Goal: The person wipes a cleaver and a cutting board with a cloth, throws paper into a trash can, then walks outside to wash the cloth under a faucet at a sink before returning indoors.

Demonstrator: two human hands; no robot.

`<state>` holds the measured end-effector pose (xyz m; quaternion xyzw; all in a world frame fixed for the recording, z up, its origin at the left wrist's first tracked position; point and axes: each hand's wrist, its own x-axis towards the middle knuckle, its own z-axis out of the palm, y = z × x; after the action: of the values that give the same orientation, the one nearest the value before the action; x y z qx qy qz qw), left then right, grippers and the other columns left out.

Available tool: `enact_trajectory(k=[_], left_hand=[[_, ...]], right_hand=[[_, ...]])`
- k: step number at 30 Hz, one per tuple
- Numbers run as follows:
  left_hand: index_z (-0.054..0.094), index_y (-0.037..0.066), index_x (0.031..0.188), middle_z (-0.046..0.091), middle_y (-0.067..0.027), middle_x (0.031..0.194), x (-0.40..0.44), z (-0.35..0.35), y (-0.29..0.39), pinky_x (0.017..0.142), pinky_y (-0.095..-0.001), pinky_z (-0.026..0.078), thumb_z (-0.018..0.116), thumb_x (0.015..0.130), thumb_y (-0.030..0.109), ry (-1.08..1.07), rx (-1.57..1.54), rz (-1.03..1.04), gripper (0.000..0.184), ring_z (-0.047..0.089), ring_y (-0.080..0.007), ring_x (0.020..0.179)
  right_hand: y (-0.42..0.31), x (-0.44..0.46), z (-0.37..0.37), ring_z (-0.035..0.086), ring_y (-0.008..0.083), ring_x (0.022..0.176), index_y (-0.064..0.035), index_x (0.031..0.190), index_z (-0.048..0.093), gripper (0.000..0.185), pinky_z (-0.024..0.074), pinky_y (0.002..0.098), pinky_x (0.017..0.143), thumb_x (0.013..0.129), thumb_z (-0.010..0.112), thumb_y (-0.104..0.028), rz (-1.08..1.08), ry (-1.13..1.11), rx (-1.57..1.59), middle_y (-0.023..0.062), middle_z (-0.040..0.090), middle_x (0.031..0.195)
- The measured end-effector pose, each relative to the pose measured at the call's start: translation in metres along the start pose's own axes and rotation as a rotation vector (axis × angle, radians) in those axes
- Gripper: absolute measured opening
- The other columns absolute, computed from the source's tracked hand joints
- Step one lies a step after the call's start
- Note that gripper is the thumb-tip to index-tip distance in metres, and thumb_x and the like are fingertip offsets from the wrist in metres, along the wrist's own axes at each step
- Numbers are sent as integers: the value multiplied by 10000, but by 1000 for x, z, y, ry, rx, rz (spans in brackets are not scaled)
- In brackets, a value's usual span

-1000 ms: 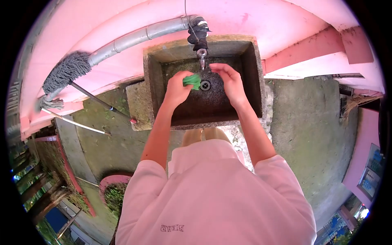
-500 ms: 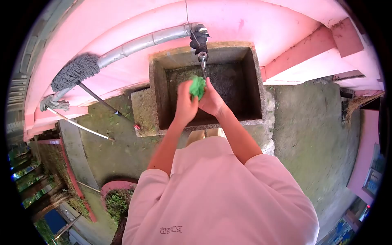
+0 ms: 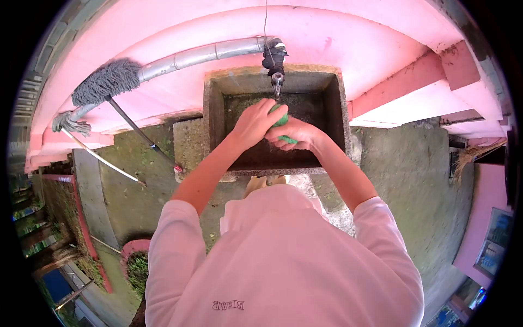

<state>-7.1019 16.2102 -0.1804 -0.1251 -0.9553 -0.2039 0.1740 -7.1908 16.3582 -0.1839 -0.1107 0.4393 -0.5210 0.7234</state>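
Both hands are together above a rectangular stone sink [image 3: 342, 109], just below the metal tap [image 3: 277, 79]. Between them is a crumpled green cloth [image 3: 280, 118]. My left hand [image 3: 254, 123] is closed on the cloth's upper part from the left. From the right, my right hand [image 3: 297, 132] wraps round the lower part, and some green shows beneath its fingers. The palms and much of the cloth are hidden. The sink's drain cannot be seen behind the hands.
A thick grey pipe [image 3: 190, 58] runs along the pink wall [image 3: 348, 32] to the tap. On the left, a grey mop [image 3: 106, 82] and a second mop with a white handle [image 3: 103, 159] lean there. A stone slab [image 3: 189, 143] adjoins the sink.
The right hand, earlier apart from the cloth, has come to it and closed round it. The cloth has moved right, under the tap, and is squeezed between both hands.
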Motion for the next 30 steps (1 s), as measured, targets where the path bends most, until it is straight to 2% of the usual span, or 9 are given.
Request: enact_trajectory(k=[4,6,7,10,16,20,22,25,30], left_hand=[[531,51,894,639,-121,844,8,11,-21,622,-412,512,630,682,91,-206,267,-70,237,640,-311,812],[567,56,814,605,-116,679,8,14,-18,590,-398,511,660,678,106,-452,245,-299,172,618,-343,647],[575,56,727,522,-71,549,-9,30,-21,495,-356,481,672,696,139,-368,61,-466,131,562,-288,503],[597,34,787,561,-64,600,-10,23,-7,448,-319,461,676,698,180,-521,-695,-1005,189,578,-187,512],[532,74,754,403,51,601,-34,29,-12,403,-236,285,647,746,104,-480,-1086,-1151,119,345,-86,471],[527,43,1042,543,-41,765,-49,12,-2,564,-322,449,659,761,173,-262,-736,-947,336,545,-192,671],[494,33,1160,593,-86,884,-50,-4,4,646,-340,493,650,779,154,-205,-466,-772,429,599,-237,783],[441,41,1308,437,-125,1339,-48,-16,2,989,-352,433,572,779,110,-18,264,-6,549,441,-262,1227],[593,28,1037,572,-91,1091,-23,-16,-4,844,-305,498,583,733,169,58,385,272,335,541,-231,1056]], right_hand=[[5,31,-19,449,98,472,-72,829,514,150,323,258,381,754,643,-84,-50,208,-331,8,480,601],[13,45,-13,580,201,512,-56,949,511,236,436,319,414,752,637,-90,-589,785,-1338,70,537,607],[17,42,-16,637,265,595,-46,1050,490,360,503,361,479,731,646,-108,-548,753,-1681,108,579,665],[20,39,-29,629,251,574,-43,1046,497,364,496,355,475,725,638,-139,-893,686,-1913,75,582,676],[39,51,-29,640,283,607,-57,866,502,252,505,380,512,701,660,-162,-817,692,-1808,98,602,691],[42,55,-33,598,251,528,-60,767,550,173,445,364,459,739,692,-156,-586,865,-1511,106,607,620],[33,54,-43,569,179,513,-38,904,610,210,452,330,489,763,693,-169,-167,606,-721,53,578,617],[-1,24,-18,332,37,419,-40,948,629,179,234,214,377,834,662,-173,111,149,-245,-51,399,552],[-9,24,8,266,9,411,-15,977,620,178,179,184,371,887,619,-168,358,-318,-151,-88,311,539]])
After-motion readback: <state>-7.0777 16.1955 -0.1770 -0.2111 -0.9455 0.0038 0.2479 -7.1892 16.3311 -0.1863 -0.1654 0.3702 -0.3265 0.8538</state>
